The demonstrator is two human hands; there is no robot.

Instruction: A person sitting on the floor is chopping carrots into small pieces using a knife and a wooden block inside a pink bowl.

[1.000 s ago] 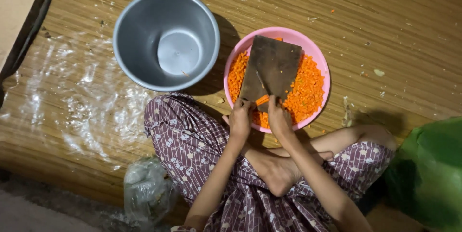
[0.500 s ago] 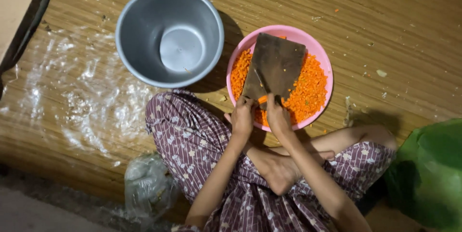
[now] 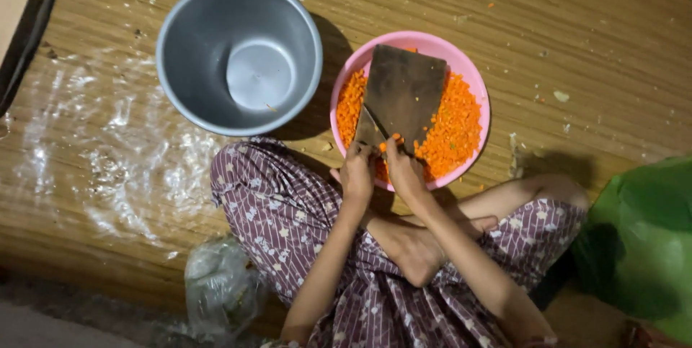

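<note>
Left hand (image 3: 357,175) closed on knife (image 3: 371,130), right hand (image 3: 404,171) pinching carrot piece (image 3: 393,140) on dark cutting board (image 3: 405,92) over pink basin (image 3: 479,85); empty metal pot (image 3: 187,67) beside.

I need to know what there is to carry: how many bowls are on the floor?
2. The grey metal bowl stands upper left; the pink bowl of chopped carrot sits right of it, before the person's hands, under a board. The green bag could hide more.

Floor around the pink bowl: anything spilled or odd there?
Yes. Small orange bits and pale scraps lie scattered on the wooden floor right of the pink bowl, outside it. Left of the metal pot, a crumpled clear plastic sheet lies spread.
</note>
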